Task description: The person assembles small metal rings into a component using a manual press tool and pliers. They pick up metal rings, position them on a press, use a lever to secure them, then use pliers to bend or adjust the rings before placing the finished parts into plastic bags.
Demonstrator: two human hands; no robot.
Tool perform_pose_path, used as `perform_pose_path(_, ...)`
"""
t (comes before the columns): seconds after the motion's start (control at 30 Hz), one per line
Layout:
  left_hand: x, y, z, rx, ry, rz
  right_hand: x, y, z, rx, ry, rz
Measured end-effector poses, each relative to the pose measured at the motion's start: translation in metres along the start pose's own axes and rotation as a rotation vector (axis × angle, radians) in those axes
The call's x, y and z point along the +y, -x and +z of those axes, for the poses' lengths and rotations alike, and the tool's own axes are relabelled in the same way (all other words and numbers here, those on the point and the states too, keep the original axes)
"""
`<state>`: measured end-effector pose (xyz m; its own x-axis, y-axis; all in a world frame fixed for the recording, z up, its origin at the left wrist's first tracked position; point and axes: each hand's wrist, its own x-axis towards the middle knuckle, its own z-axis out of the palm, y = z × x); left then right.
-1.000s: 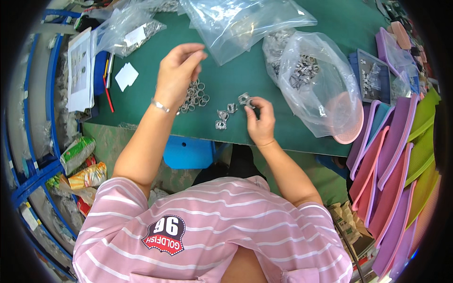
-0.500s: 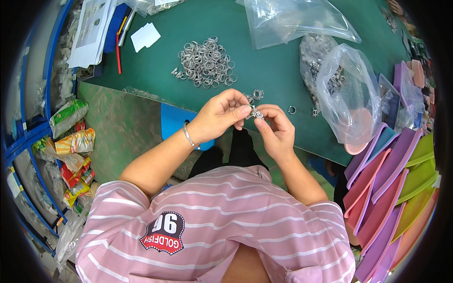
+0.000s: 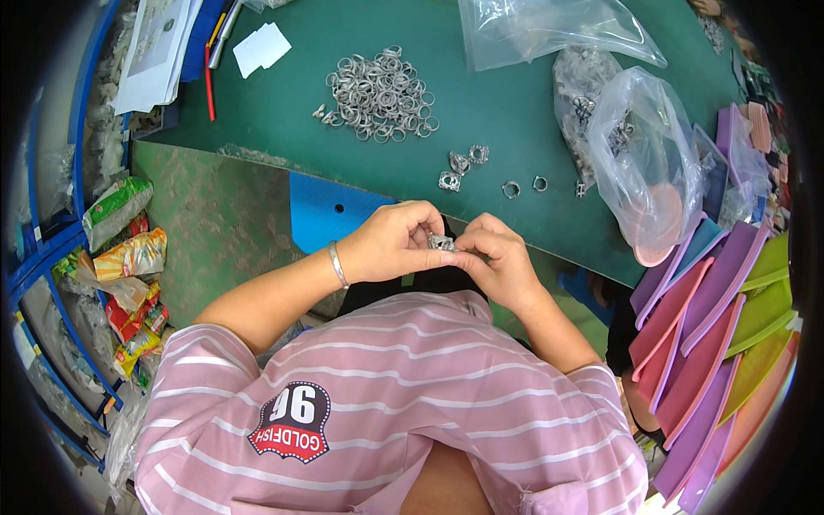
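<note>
Both hands [image 3: 388, 245] [image 3: 499, 264], nearly closed, pinch one metal part [image 3: 442, 243] between them; rings [image 3: 382, 99] lie heaped on the green surface [image 3: 506, 112].

green tabletop [image 3: 515, 112], grey rings [image 3: 378, 99], white-striped pink shirt [image 3: 386, 386]; held piece [image 3: 442, 243] looks silvery.

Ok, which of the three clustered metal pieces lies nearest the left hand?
The lower-left square piece; the middle piece and upper-right piece lie farther away.
</note>
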<state>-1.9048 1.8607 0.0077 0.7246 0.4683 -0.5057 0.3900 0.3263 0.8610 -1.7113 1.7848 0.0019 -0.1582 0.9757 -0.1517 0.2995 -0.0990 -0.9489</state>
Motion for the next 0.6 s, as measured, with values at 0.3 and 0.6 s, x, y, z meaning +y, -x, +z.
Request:
perform_pose_path(0.3,-0.031,-0.019,0.000,0.338,-0.105,0.018,0.047,-0.037,-0.011,0.281,0.223,0.193)
perform_pose_path(0.6,-0.069,-0.041,-0.004,0.519,-0.027,0.043,0.076,-0.072,-0.027,0.459,0.653,0.093)
